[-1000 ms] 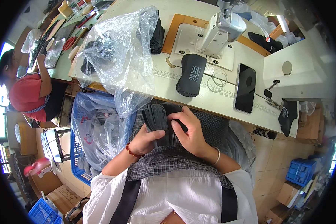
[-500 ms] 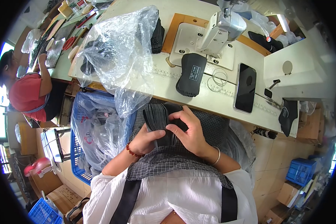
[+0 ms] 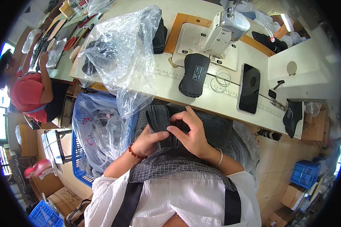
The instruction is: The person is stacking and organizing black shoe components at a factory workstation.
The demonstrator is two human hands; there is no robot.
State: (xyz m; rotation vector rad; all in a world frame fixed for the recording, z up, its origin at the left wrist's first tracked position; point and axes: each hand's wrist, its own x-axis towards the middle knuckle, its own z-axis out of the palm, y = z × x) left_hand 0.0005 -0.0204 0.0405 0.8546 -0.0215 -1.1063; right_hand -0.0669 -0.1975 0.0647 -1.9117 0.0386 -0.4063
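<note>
Over my lap, my left hand (image 3: 146, 140) grips a thick stack of thin black fabric pieces (image 3: 159, 120), its thumb pressed across the near side. The stack stands on edge, its layers slightly fanned. My right hand (image 3: 194, 133) is curled at the stack's right side, thumb and index finger pinching a black piece there; the other fingertips are partly hidden. Beyond my hands, on the white table, lies another pile of black shaped pieces (image 3: 194, 75), the top one bearing a white printed label.
A sewing machine (image 3: 225, 32) stands behind the pile. A phone (image 3: 249, 89) and a coiled cord (image 3: 220, 80) lie on the tabletop. Clear plastic (image 3: 129, 49) drapes over the table's left end, above a blue basket (image 3: 76, 160). A co-worker in red (image 3: 31, 92) is at the far left.
My right thumb and fingers have shifted slightly left along the stack, and its layers lean a little differently. The co-worker's arm now reaches farther forward over the other table.
</note>
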